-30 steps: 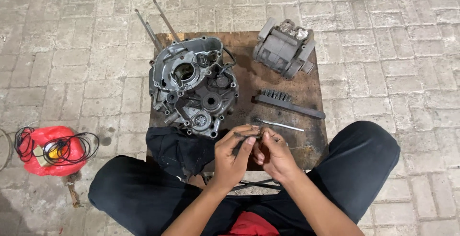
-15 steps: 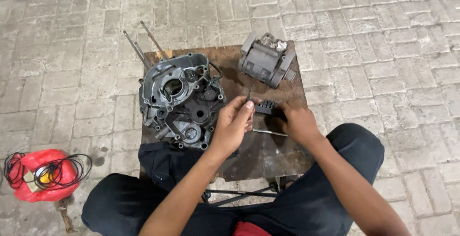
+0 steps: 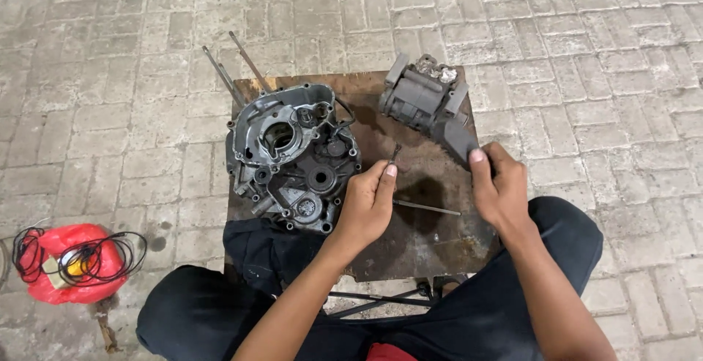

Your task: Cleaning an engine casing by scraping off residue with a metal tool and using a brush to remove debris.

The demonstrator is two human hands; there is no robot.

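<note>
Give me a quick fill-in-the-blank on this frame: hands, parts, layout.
1. The left hand pinches a small dark ____ between its fingertips.
2. The right hand grips a dark brush next to the grey ____ block.
3. The engine crankcase lies on the ____ side of the brown board.
4. On the paving at far left lies a ____ bag with black cable.

Missing words: bolt; cylinder; left; red

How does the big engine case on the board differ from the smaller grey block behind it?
The engine case is larger, flat and open-faced with round bores, at the board's left. The grey block is compact and boxy, at the far right corner. Neither hand touches the case; the right hand is nearer the block. Both are grimy grey metal on the wooden board.
</note>
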